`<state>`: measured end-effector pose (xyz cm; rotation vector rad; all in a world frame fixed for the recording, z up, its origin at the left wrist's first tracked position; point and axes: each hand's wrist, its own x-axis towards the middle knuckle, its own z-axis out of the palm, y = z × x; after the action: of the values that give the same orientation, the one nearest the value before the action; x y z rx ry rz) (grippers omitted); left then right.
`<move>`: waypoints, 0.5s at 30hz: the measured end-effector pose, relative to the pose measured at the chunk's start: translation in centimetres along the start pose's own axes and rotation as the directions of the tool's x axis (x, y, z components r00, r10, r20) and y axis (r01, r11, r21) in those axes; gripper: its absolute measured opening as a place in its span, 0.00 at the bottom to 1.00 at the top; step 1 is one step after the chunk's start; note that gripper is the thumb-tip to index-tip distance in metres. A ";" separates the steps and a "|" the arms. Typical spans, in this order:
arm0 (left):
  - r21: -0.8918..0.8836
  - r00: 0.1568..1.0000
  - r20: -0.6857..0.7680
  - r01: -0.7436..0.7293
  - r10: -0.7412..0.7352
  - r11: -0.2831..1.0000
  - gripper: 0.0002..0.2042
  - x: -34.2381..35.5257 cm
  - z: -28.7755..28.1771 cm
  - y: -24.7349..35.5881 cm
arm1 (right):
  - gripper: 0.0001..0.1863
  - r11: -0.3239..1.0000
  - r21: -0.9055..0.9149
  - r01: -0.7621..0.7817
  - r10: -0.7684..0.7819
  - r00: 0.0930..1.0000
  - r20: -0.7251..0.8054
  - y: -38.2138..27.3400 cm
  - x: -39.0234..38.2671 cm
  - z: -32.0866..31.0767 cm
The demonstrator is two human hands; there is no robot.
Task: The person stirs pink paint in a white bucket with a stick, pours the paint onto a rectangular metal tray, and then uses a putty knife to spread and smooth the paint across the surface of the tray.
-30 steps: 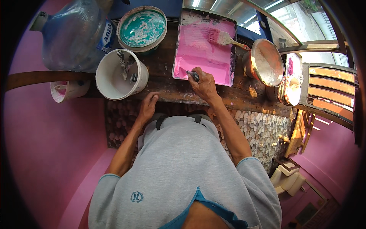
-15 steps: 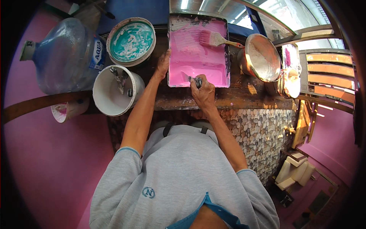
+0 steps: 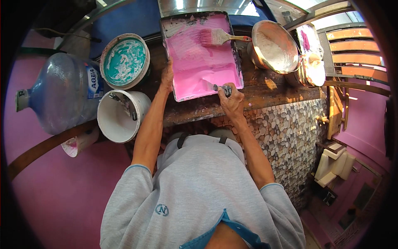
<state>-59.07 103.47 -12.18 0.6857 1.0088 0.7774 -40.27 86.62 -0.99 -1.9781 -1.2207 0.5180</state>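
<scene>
A black-rimmed paint tray (image 3: 200,57) holds pink paint, pooled deeper at its near end. My left hand (image 3: 167,76) grips the tray's left edge, its fingers partly hidden by the rim. My right hand (image 3: 233,101) is closed around the dark handle of a putty knife (image 3: 226,89) at the near right part of the tray. The blade points left and its tip reaches into the pink pool. Across the tray's upper right lies a paintbrush (image 3: 219,37) with pink bristles, its handle extending past the right rim.
A teal-topped bucket (image 3: 126,62) and a white bucket (image 3: 120,118) with tools inside stand left, beside a large water bottle (image 3: 68,89). Right of the tray are a paint-stained bowl (image 3: 274,47) and a smeared container (image 3: 311,68). The wooden table's front edge (image 3: 190,114) runs before me.
My view has turned, so the tray appears farther left and slanted. My right hand has moved the putty knife rightward along the tray's near end. The left hand keeps its hold.
</scene>
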 end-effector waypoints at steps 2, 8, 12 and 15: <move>0.009 1.000 -0.004 -0.021 0.021 1.000 0.41 -0.6 0.5 0.2 | 0.13 1.000 -0.007 0.000 0.000 0.999 -0.036 0.6 0.2 -1.3; 0.013 1.000 -0.021 -0.017 0.018 1.000 0.39 -2.2 1.1 0.4 | 0.11 0.998 -0.057 0.006 -0.013 0.992 -0.124 2.0 -0.3 -3.2; 0.003 0.999 0.017 -0.046 0.046 0.999 0.39 -2.6 0.6 0.3 | 0.11 0.991 -0.116 0.065 -0.078 0.991 -0.111 1.2 -1.6 -3.2; 0.020 0.998 0.011 -0.056 0.056 0.998 0.39 -2.5 0.7 0.8 | 0.11 0.999 -0.026 0.043 -0.045 0.993 -0.107 0.7 -1.9 -3.3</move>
<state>-59.41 101.73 -10.14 0.7368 0.9928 0.8129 -38.59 83.50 0.54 -1.9675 -1.2056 0.3723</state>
